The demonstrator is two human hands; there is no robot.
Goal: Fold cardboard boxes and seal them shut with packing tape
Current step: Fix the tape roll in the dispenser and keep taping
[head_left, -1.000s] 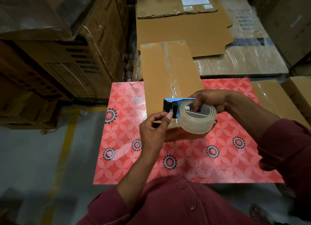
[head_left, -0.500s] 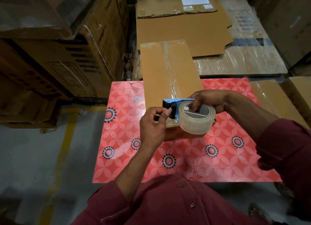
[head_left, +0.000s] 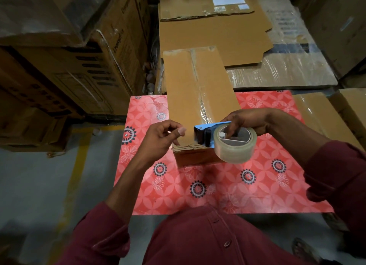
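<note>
The long brown cardboard box (head_left: 200, 98) lies across the red flowered table's (head_left: 217, 189) far edge; light, stiff, best steadied by its walls. The blue tape dispenser (head_left: 223, 138) is gripped by the right hand (head_left: 247, 122); the left hand's (head_left: 162, 138) fingertips seem pinched on the tape end.

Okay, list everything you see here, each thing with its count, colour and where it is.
cardboard box: one, brown, lying on the table, taped along its top seam
tape dispenser: one, blue, over the box's near end
tape roll: one, clear, on the dispenser
table: one, red floral top, centre
flat cardboard sheets: a few, brown, behind the table
stacked cartons: several, brown, left
left hand: one, fingers curled, beside the dispenser
right hand: one, holding the dispenser
</note>
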